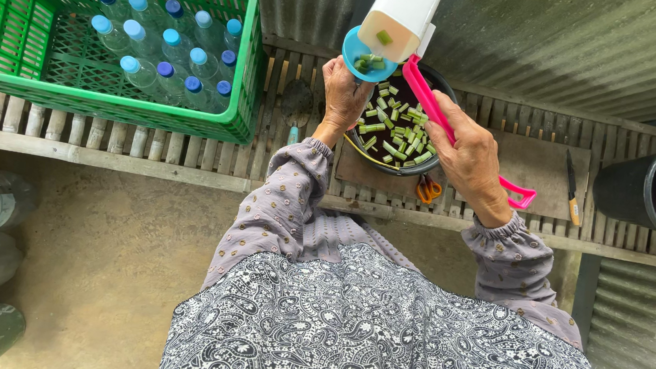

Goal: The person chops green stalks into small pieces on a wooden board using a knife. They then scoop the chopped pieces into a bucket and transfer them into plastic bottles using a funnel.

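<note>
two hands (pixel 344 91) (pixel 469 153) over slatted bench (pixel 189 145): left grips funnel (pixel 365 53), right pink ladle (pixel 437 111).

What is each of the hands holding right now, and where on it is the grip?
Left hand holds the blue funnel by its rim, under the white container. Right hand grips the pink scoop along its handle, over the bowl.

Single head view, looking steeply down, close over slatted bench (pixel 189 148), perhaps tilted

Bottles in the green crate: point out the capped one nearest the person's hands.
The light-blue-capped bottle at the crate's right wall, back row; nearest the left hand, other bottles sit farther left or lower.
</note>
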